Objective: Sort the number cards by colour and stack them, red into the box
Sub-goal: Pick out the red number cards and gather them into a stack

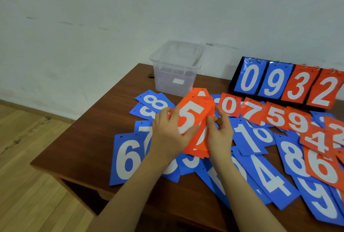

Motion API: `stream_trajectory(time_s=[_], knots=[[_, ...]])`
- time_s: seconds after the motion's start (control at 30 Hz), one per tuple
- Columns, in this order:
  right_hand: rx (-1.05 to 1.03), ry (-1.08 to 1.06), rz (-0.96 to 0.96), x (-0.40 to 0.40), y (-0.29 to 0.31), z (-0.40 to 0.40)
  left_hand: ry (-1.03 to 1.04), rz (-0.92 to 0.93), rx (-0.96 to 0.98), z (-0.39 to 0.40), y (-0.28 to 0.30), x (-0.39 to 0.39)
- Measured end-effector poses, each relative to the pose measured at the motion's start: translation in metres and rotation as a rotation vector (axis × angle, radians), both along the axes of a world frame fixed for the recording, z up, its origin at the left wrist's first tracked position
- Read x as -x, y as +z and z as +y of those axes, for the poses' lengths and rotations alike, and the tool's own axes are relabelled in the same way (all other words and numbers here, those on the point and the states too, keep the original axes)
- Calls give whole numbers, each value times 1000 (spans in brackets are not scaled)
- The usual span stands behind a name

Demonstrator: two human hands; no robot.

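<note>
The person holds a small stack of red cards (195, 125) above the middle of the brown surface (89, 138), the top one showing a white 5, and the way both hands meet on it suggests the pile is being squared up so that it goes into the box as 1 neat block. The left hand (167, 135) cups the stack from its left edge, its fingers (188, 133) curled over the face of the 5 card and clamped on the pile. The right hand (219, 131) closes on the right edge, thumb and fingers pinched against the cards, likely steadying the looser lower ones, which fan out a little at the bottom. The clear plastic box (176, 71) stands just beyond the hands at the far edge of the surface, open at the top; no red card can be made out in it, so the red pile has probably not been dropped in yet. Its nearness makes the coming transfer short. Loose red cards (275, 118) lie in a row to the right, showing 0, 7, 5 and 9, with more red ones toward the right edge, so the collecting looks unfinished. Blue cards (128, 159) lie scattered and overlapping all around and under the hands, unsorted. A flip scoreboard (286, 81) reading 0 9 3 2 stands at the back right, apart from the loose cards.
</note>
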State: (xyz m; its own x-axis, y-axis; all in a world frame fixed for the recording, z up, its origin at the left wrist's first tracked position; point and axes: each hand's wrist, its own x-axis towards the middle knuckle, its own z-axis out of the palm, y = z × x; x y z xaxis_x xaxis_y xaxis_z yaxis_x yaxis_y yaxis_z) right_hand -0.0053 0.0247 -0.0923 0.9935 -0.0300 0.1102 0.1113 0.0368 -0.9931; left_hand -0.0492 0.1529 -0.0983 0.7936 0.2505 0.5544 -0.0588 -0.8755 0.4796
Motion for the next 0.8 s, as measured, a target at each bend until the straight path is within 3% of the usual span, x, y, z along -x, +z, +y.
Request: stream_trajectory(time_s=[0.1,0.27,0.33,0.43,0.6,0.7,0.8], knots=[[-41,-16,-4,0,6,-8,-32,-76,-12,-25,1,2],[-23,10,-63,-3,11,-25,-71,-53,71,-28,-2,-9],[-56,40,-55,-8,13,-32,-134,15,296,-28,6,-16],[-60,59,-63,-21,15,-40,-425,196,786,-31,16,-30],[36,81,-53,-53,15,-61,-482,168,837,-55,14,-61],[238,72,-60,-83,8,-81,-369,130,787,-72,12,-85],[773,0,-115,-119,-5,-107,-277,94,767,-75,2,-103]])
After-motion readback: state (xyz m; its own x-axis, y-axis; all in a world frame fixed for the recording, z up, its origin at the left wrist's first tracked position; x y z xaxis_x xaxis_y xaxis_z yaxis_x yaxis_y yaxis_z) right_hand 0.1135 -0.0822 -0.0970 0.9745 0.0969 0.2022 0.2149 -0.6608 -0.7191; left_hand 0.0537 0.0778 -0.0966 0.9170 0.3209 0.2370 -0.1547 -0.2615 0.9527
